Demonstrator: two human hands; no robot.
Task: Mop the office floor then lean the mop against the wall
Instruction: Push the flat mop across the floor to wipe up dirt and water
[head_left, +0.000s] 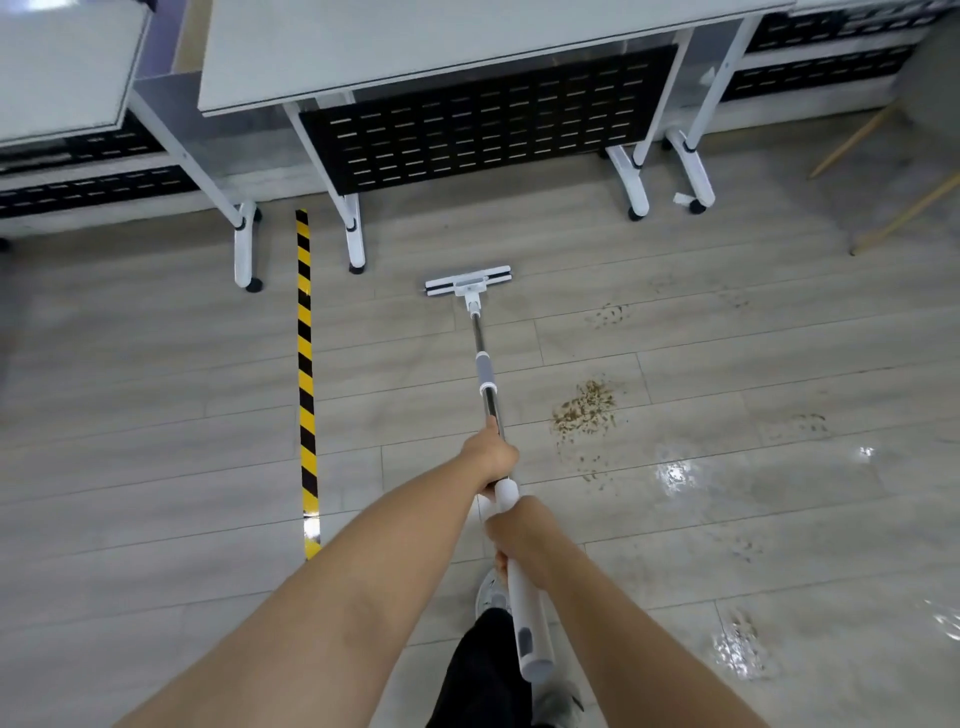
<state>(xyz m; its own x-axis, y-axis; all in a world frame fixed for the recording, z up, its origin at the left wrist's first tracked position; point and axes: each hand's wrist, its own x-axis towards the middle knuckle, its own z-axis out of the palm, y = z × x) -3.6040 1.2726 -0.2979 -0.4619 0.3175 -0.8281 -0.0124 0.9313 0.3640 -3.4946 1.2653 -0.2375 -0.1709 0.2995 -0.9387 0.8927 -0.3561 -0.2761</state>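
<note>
Mopping step under way: my left hand (491, 452) wrapped round mop (485, 374) shaft at frame centre, right hand (519, 535) closed on white grip below. Mop head (467, 281) flat on floor (156, 389), upper centre, near desk (415, 47) legs. Next, I judge: sweep right onto brown debris (586, 406) and wet patch (675, 475); wall lean not yet due.

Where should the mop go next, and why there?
Probably draw the mop head back and swing it to the right, onto the brown debris patch. The head sits flat near the desk legs, well left of that patch, which is unmopped, and smaller specks lie beyond it. The left hand and right hand both grip the handle, so a sweep is ready.
</note>
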